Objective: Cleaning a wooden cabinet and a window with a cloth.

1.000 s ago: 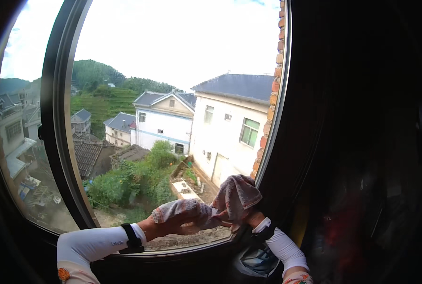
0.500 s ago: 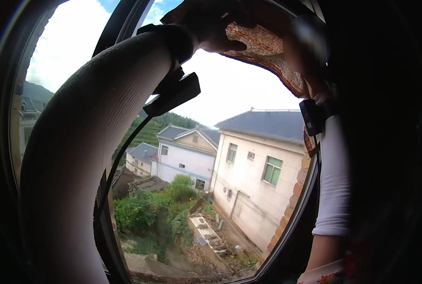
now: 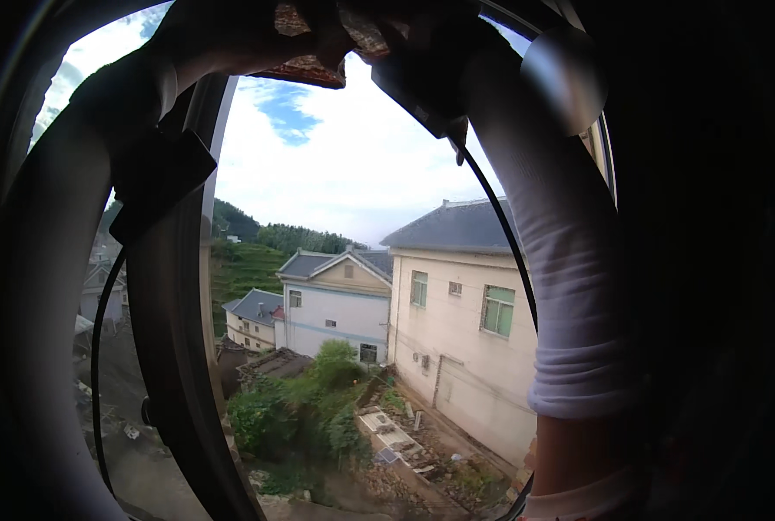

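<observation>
Both my arms are raised to the top edge of the view, in front of a window. Between my hands is a bunched reddish-brown and whitish patterned cloth, its lower corner hanging against the sky. The fingers of my left hand are closed over it from the left. My right hand, dark against the light, meets the cloth from the right with bent fingers; the top edge cuts off part of both hands and of the cloth. A black box with a cable sits at each wrist.
A dark window frame post runs down left of centre, beside my left forearm. Beyond the glass stand a cream house, a white house, green bushes and terraced hills. The right side is deep in shadow.
My right hand has moved left from the window's right side toward my left hand, which has also shifted left. The cloth, spread along the upper right before, is now bunched at top centre.
</observation>
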`<move>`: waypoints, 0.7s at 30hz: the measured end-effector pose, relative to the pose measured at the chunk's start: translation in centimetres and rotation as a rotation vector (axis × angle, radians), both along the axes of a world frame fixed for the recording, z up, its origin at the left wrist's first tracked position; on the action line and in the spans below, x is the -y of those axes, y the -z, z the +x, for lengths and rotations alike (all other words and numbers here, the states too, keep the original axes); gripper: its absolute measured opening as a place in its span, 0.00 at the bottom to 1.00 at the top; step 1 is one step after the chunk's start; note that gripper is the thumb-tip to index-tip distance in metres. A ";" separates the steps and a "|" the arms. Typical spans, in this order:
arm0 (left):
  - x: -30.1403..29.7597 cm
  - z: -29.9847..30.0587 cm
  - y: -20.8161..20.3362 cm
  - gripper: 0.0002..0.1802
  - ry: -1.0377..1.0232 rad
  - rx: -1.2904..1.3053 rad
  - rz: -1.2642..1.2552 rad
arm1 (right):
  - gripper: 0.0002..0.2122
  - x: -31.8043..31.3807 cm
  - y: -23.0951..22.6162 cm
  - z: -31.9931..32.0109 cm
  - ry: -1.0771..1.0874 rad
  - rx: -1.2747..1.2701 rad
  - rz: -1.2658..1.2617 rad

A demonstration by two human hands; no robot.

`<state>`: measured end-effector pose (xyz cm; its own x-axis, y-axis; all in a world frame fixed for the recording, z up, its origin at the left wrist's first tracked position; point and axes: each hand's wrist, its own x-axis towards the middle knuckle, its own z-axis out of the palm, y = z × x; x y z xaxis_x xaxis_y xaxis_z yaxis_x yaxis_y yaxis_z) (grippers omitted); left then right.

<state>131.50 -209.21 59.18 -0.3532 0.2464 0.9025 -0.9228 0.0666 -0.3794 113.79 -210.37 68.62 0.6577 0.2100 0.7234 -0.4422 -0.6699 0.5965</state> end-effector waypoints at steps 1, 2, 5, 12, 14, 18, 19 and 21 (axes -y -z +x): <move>-0.6 -1.0 0.9 0.38 -0.052 -0.051 0.103 | 0.11 0.2 0.3 -1.7 0.008 -0.001 0.000; -3.1 -0.3 1.6 0.37 -0.117 -0.057 0.040 | 0.11 0.1 0.8 -3.2 -0.192 -0.055 -0.137; -2.2 -0.6 -2.2 0.36 -0.078 -0.012 -0.021 | 0.12 -0.7 -1.3 -9.2 -0.252 0.149 0.016; 0.3 -6.0 -0.7 0.35 0.046 0.108 -0.117 | 0.16 0.0 -1.0 -22.9 0.424 0.541 -0.305; 1.2 -8.5 2.6 0.35 0.090 0.179 -0.100 | 0.17 -0.2 3.4 -26.7 0.508 0.516 -0.402; 1.6 -14.6 13.3 0.35 0.188 0.340 -0.007 | 0.19 0.7 16.5 -34.4 0.664 0.517 -0.360; 1.3 -15.9 16.6 0.35 0.226 0.374 0.034 | 0.19 0.0 20.3 -35.7 0.701 0.513 -0.323; 0.9 -17.7 23.7 0.35 0.190 0.475 0.165 | 0.20 2.1 29.6 -37.4 0.692 0.537 -0.161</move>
